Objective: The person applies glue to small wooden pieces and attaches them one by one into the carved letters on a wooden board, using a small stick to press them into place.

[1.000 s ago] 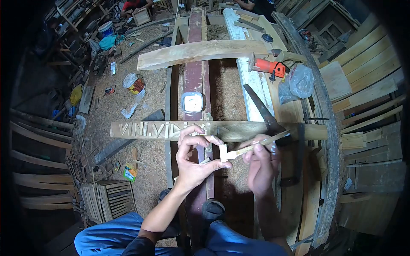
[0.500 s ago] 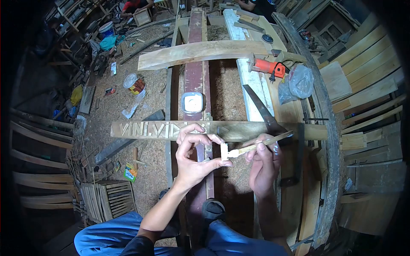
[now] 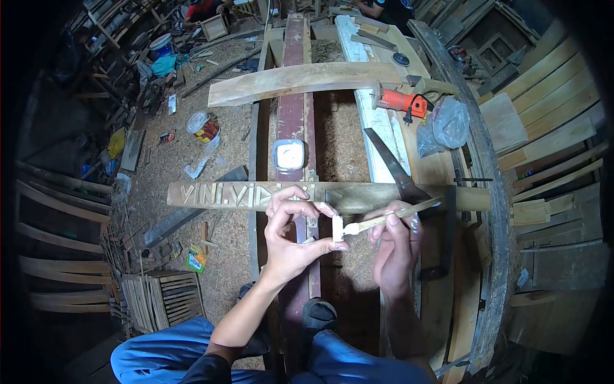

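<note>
Between thumb and fingers, my left hand (image 3: 291,237) pinches a small pale wooden piece (image 3: 338,228), held upright. My right hand (image 3: 395,240) grips a thin stick (image 3: 396,215) whose white-coated tip touches the side of that piece. Behind my hands lies a wooden board (image 3: 377,197) with raised letters (image 3: 220,194) reading "VINI.VIDI"; my left hand hides part of it. A square tub of white paste (image 3: 289,155) sits on the dark red beam just beyond the board.
A handsaw (image 3: 390,163), an orange power tool (image 3: 400,101) and a plastic bag (image 3: 451,121) lie at the right. Across the beams rests a curved plank (image 3: 300,78). A paint bucket (image 3: 202,127) stands on the floor at left. Two people are at the far end.
The view has shifted very slightly. Both hands keep nearly the same pose, with the stick tip still against the small piece.
</note>
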{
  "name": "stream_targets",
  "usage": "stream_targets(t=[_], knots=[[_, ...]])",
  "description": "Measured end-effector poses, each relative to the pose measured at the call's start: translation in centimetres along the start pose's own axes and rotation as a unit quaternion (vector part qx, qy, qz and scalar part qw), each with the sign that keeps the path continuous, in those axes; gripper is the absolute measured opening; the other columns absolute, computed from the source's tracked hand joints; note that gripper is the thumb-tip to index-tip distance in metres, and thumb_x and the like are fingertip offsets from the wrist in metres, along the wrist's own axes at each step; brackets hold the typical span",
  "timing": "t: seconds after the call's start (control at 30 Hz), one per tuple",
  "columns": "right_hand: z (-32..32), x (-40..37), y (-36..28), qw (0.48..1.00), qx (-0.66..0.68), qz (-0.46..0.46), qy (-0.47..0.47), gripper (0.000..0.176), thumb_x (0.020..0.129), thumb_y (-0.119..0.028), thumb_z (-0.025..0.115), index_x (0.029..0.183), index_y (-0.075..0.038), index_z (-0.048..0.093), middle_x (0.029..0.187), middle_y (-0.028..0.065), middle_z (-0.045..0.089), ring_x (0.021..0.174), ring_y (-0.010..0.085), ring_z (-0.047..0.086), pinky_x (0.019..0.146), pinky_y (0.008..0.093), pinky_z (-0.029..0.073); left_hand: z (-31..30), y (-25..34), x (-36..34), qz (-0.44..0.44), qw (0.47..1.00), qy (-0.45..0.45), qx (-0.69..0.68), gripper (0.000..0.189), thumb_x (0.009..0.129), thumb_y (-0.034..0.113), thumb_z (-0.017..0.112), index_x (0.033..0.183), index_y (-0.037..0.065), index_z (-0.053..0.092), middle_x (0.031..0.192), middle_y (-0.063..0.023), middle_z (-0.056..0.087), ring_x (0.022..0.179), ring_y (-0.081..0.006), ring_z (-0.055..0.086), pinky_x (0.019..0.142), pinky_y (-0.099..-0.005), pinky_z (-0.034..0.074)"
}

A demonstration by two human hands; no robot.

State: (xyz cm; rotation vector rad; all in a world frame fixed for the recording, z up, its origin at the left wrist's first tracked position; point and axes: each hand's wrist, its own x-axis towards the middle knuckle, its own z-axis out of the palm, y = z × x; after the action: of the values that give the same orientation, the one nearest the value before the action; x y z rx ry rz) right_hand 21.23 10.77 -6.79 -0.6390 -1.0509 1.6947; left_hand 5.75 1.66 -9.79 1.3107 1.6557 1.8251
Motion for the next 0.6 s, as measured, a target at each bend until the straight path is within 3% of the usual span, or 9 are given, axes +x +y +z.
stream_targets(t=[0.07, 0.13, 0.2, 0.27, 0.33, 0.37, 0.6], knots=[[0.1, -0.2, -0.3, 1.0, 0.027, -0.007, -0.014, 0.017, 0.098, -0.012, 0.057, 0.106, 0.004, 0.06, 0.085, 0.0124, 0.067, 0.069, 0.0111, 0.056, 0.064, 0.026, 0.044, 0.2, 0.4, 0.0, -0.041, 0.998, -0.003, -0.045, 0.059, 0.059, 0.017, 0.1, 0.099, 0.011, 0.056, 0.112, -0.0074, 0.065, 0.124, -0.0167, 0.046, 0.101, -0.0352, 0.044], [0.4, -0.5, -0.2, 0.999, 0.004, 0.001, -0.044, 0.017, 0.098, -0.013, 0.057, 0.104, 0.003, 0.06, 0.084, 0.0124, 0.066, 0.068, 0.0109, 0.055, 0.064, 0.0261, 0.044, 0.5, 0.3, -0.1, -0.044, 0.997, 0.002, -0.057, 0.06, 0.059, 0.016, 0.1, 0.099, 0.01, 0.056, 0.117, -0.0085, 0.059, 0.123, -0.0178, 0.049, 0.101, -0.0353, 0.045], [-0.4, -0.2, 0.0, 0.998, 0.057, 0.014, 0.006, 0.018, 0.097, -0.013, 0.058, 0.105, 0.003, 0.06, 0.081, 0.0109, 0.064, 0.07, 0.0123, 0.057, 0.064, 0.026, 0.043, 0.3, 0.0, -0.3, -0.046, 0.997, 0.009, -0.064, 0.06, 0.059, 0.015, 0.1, 0.099, 0.01, 0.055, 0.121, -0.0097, 0.053, 0.122, -0.0189, 0.052, 0.101, -0.0354, 0.047], [-0.1, -0.4, -0.5, 0.998, 0.067, 0.015, 0.011, 0.018, 0.097, -0.013, 0.059, 0.107, 0.002, 0.06, 0.078, 0.0085, 0.062, 0.069, 0.0129, 0.058, 0.063, 0.0258, 0.043, 0.4, -0.6, -0.3, 0.002, 0.993, -0.01, -0.117, 0.067, 0.058, 0.008, 0.1, 0.104, 0.006, 0.051, 0.126, -0.0118, 0.045, 0.102, -0.019, 0.067, 0.091, -0.0381, 0.058], [0.3, -0.9, -0.2, 0.998, 0.049, 0.025, 0.014, 0.019, 0.097, -0.014, 0.06, 0.108, 0.002, 0.059, 0.078, 0.0074, 0.06, 0.068, 0.013, 0.058, 0.061, 0.0264, 0.042, 0.5, -0.4, -0.2, -0.002, 0.99, -0.003, -0.141, 0.068, 0.058, 0.008, 0.1, 0.104, 0.007, 0.051, 0.125, -0.0117, 0.046, 0.102, -0.019, 0.067, 0.091, -0.0383, 0.058], [-0.1, -0.9, 0.0, 0.998, 0.041, 0.017, -0.036, 0.019, 0.098, -0.013, 0.059, 0.109, 0.002, 0.059, 0.08, 0.0071, 0.06, 0.066, 0.0133, 0.057, 0.06, 0.0273, 0.044, 0.7, -0.4, -0.1, -0.006, 0.987, 0.005, -0.163, 0.068, 0.057, 0.008, 0.1, 0.105, 0.007, 0.051, 0.125, -0.0117, 0.046, 0.102, -0.0189, 0.067, 0.092, -0.0385, 0.057], [0.6, -0.4, 0.2, 0.996, 0.085, -0.01, 0.004, 0.015, 0.099, -0.011, 0.056, 0.108, 0.001, 0.058, 0.08, 0.0096, 0.06, 0.069, 0.0162, 0.061, 0.063, 0.0304, 0.048, 0.5, -0.1, -0.7, -0.027, 0.978, 0.003, -0.205, 0.068, 0.058, 0.007, 0.099, 0.106, 0.008, 0.051, 0.129, -0.0127, 0.047, 0.105, -0.0194, 0.067, 0.093, -0.0384, 0.057]])
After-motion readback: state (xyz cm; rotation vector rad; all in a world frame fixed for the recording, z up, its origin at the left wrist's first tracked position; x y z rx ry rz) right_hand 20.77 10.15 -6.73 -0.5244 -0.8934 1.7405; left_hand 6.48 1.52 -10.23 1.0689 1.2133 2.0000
